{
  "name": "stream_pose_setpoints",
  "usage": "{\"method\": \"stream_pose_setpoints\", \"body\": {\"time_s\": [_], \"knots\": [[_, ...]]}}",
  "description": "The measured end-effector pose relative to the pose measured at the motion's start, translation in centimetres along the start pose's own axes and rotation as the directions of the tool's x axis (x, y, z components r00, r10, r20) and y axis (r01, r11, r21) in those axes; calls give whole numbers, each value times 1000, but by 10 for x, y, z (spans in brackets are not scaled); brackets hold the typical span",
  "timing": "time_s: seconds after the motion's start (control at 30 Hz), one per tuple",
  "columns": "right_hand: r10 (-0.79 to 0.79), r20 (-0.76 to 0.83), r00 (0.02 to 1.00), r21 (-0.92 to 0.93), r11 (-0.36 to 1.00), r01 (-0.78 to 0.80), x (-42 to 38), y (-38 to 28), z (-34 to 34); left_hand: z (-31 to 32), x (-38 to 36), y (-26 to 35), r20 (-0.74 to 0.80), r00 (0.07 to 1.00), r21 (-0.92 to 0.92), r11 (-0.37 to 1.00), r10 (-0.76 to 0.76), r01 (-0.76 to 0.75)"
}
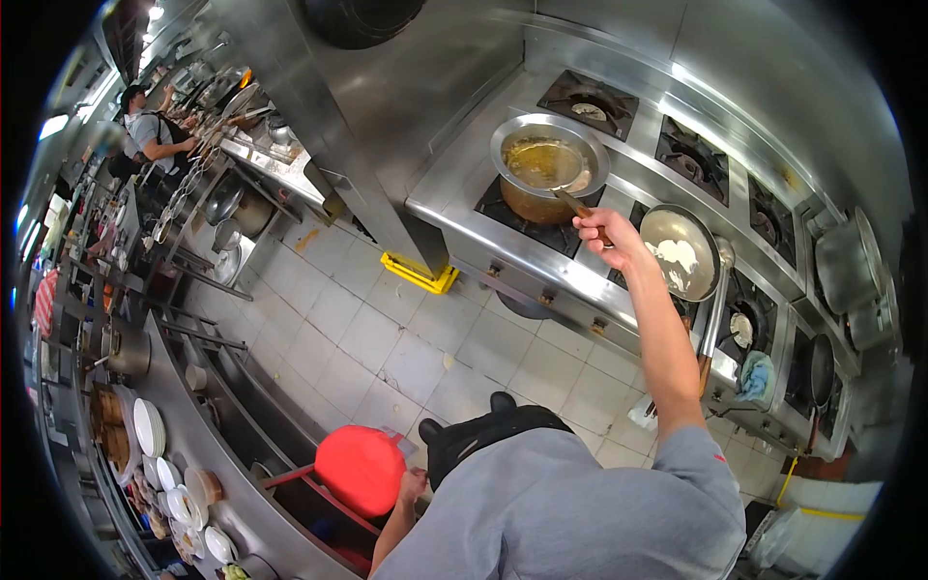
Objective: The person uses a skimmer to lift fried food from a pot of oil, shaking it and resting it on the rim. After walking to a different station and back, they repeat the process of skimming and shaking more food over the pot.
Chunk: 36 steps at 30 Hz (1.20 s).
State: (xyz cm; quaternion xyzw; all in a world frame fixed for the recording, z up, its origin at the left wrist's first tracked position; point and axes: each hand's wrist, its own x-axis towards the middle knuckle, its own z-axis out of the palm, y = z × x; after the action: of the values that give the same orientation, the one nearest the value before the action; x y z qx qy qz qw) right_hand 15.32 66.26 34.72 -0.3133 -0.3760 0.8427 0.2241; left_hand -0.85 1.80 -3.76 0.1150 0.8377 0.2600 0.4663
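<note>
Our main worry is the pot (516, 198), which sits on the far-left part of the stove (443, 189), with yellowish liquid (537, 162) inside. If we swing the wooden-handled utensil (570, 201) too sharply, the liquid could slop over the near-right rim towards our fingers; if we lean hard on that rim, the pot could shift on its burner. Our bare forearm (667, 333) reaches across the stove's front edge, just left of the frying pan (665, 224) with its white patches, so a careless elbow could nudge the pan. Farther right, a blue cloth (755, 375) lies near another burner (742, 329) and could scorch if that one is lit; we cannot tell whether it is.

Our right hand (605, 235) is closed round the handle, fingers curled together with no gap that we can make out, while the utensil's far end reaches the near-right side of the pot's mouth. Our left hand (413, 484) hangs low on the near side, just right of a round red object (361, 472). Its fingers look bent, but we cannot tell whether they grip that object, merely touch it or stay just apart, nor how far they are spread.
</note>
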Motion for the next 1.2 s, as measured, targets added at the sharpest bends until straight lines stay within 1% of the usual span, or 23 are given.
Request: {"method": "stream_pose_setpoints", "body": {"time_s": [0.07,0.17,0.23,0.3,0.37,0.4,0.43,0.47,0.57,0.67,0.77,0.87,0.93,0.97,1.0,1.07,1.1,1.13,1.17,1.2], "knots": [[-33,-47,998,-122,992,27,-17,-3,5,-1,14,-10,29,1000,41,999,-10,9],[-78,-102,992,-306,951,44,-36,-9,2,-7,30,-9,54,998,-14,1000,-22,23],[-125,-138,983,-415,908,57,-49,-14,3,-12,34,7,6,1000,-15,1000,4,-4],[-155,-199,968,-587,810,9,-51,-19,-8,-16,42,18,-32,998,16,999,52,-51],[-202,-226,953,-716,698,-22,-52,-25,-14,-18,68,6,-59,991,79,990,117,-113],[-396,-160,904,-835,543,91,-43,-21,-28,-20,70,13,-40,994,64,993,99,-97],[-562,-60,825,-920,352,173,-26,-10,-51,-22,69,24,-21,997,48,996,80,-79],[-689,68,722,-965,137,221,-16,-4,-63,-23,69,31,-2,998,31,998,59,-59],[-635,59,771,-995,22,94,-26,-19,-40,-21,64,45,21,988,0,989,151,-151],[-571,52,819,-998,-65,17,-17,-22,-40,-17,55,52,25,995,-46,995,94,-93],[-566,44,824,-994,-111,-23,0,-15,-53,-17,32,60,1,998,-40,997,66,-66],[-509,72,857,-962,-261,-75,27,-20,-79,-15,27,40,-9,999,-47,998,32,-32],[-350,-198,916,-980,76,-183,5,-49,-35,-15,19,28,2,999,-40,999,-33,33],[-236,-311,921,-938,235,-256,-5,-62,-18,-16,16,23,8,998,-34,998,-61,61],[-148,-325,934,-917,289,-273,-1,-71,-21,-16,17,12,-2,1000,-3,1000,-29,29],[-35,-314,949,-822,509,-253,0,-81,-27,-13,21,-15,-18,999,63,997,38,-37],[18,-298,954,-755,608,-247,0,-86,-33,-11,21,-22,-16,1000,-17,1000,-7,6],[52,-286,957,-745,616,-256,1,-87,-39,-8,20,-27,-11,999,-98,994,-50,49],[44,-278,959,-695,681,-232,1,-84,-43,-6,21,-29,-1,996,-180,979,-94,92],[35,-271,962,-641,739,-208,-9,-79,-38,-5,22,-29,24,996,-181,979,-88,91]]}}
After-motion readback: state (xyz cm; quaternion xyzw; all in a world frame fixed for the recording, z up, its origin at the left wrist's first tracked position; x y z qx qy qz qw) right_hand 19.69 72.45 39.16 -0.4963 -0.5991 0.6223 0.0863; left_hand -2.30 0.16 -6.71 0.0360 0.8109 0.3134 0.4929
